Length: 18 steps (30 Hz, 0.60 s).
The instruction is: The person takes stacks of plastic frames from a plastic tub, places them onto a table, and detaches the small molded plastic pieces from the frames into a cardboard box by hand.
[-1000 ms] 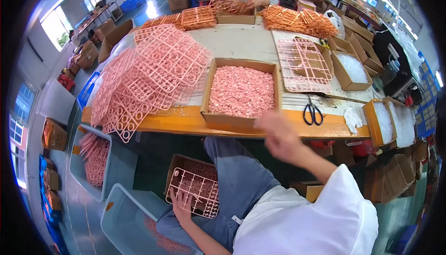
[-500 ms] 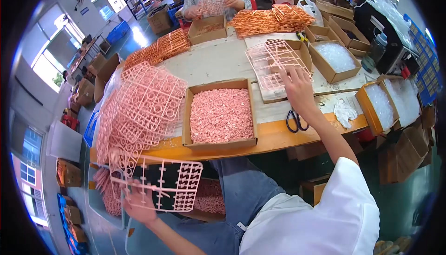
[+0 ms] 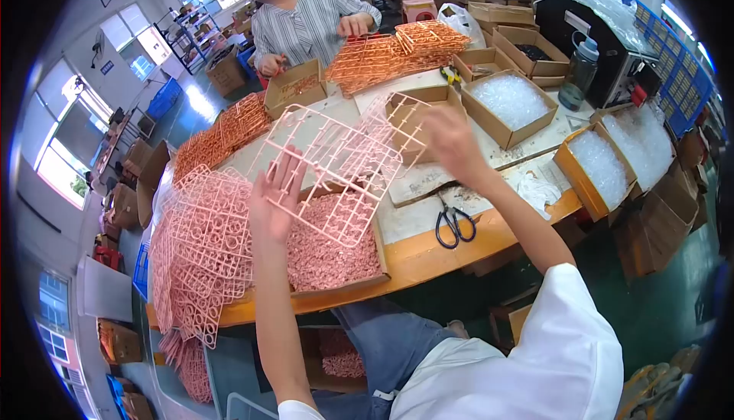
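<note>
A pink plastic sprue frame (image 3: 336, 171) hangs tilted above a cardboard box of small pink pieces (image 3: 332, 240). My left hand (image 3: 277, 194) holds it by its left edge, palm up, with the fingers stretched along the bars. More pink lattice (image 3: 405, 125) shows at the frame's far right; whether it is a second sprue is unclear. Close to that end is my right hand (image 3: 456, 148), raised over the table and smeared by motion; its fingers look bent, but I cannot make out a grip. Black-handled scissors (image 3: 454, 225) lie below it.
Pink sprues (image 3: 206, 236) are heaped at the left table edge. Orange sprues (image 3: 222, 135) lie behind them, with another orange stack (image 3: 397, 51) by a co-worker (image 3: 298, 26). Boxes of clear plastic bits (image 3: 511, 102) and a water bottle (image 3: 579, 76) stand at the right.
My left hand has risen from the lower left to above the box of pink pieces. My right hand has shifted slightly left. The view has turned, and the co-worker's hands have parted.
</note>
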Available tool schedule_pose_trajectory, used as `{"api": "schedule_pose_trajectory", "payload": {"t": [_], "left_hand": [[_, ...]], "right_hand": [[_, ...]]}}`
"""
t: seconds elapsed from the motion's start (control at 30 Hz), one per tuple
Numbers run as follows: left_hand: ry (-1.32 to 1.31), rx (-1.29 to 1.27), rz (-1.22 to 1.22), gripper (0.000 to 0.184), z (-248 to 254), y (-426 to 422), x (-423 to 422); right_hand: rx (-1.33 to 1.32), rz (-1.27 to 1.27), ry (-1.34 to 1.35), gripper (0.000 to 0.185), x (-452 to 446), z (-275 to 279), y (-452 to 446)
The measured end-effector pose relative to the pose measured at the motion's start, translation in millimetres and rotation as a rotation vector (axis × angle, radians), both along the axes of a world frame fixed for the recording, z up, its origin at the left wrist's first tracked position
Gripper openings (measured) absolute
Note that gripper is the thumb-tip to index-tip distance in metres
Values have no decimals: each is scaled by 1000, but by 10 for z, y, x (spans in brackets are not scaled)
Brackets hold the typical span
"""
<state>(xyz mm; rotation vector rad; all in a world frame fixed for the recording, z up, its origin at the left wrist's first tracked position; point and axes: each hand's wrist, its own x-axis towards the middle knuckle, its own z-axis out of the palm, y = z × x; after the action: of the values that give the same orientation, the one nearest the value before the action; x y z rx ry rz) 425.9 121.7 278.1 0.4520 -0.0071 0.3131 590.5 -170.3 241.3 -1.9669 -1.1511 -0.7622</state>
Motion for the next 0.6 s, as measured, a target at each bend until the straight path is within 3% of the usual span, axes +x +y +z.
{"api": "schedule_pose_trajectory", "payload": {"t": [0.07,0.1,0.17,0.2,0.27,0.3,0.37,0.4,0.43,0.5,0.57,0.6], "left_hand": [[15,16,-31,41,-53,-62,272],[23,35,-46,42,-89,-91,419],[79,44,-28,43,-165,-182,729],[138,47,13,44,-192,-260,872],[242,41,12,49,-241,-353,1032],[281,54,-2,53,-299,-341,1093],[241,52,-59,55,-530,-165,1272],[290,107,116,54,-565,-168,1330],[342,159,291,54,-604,-160,1373],[373,147,371,59,-584,-152,1380],[221,66,368,39,-719,-79,1456],[255,58,433,48,-672,-171,1428]], "right_hand": [[48,-441,110,33,178,54,-273],[40,-443,109,33,291,-38,-367],[-281,-679,261,28,554,-342,-449],[-282,-678,253,28,641,-379,-466],[-247,-350,1084,27,782,-410,-482],[-256,-345,1080,27,795,-369,-487],[-204,-392,974,23,818,-275,-470],[-336,-512,706,20,808,-192,-437],[-342,-500,698,20,781,-125,-412],[-393,-842,72,22,529,210,-379],[-385,-986,33,28,364,578,-329],[-334,-1043,-120,30,360,662,-340]]}}
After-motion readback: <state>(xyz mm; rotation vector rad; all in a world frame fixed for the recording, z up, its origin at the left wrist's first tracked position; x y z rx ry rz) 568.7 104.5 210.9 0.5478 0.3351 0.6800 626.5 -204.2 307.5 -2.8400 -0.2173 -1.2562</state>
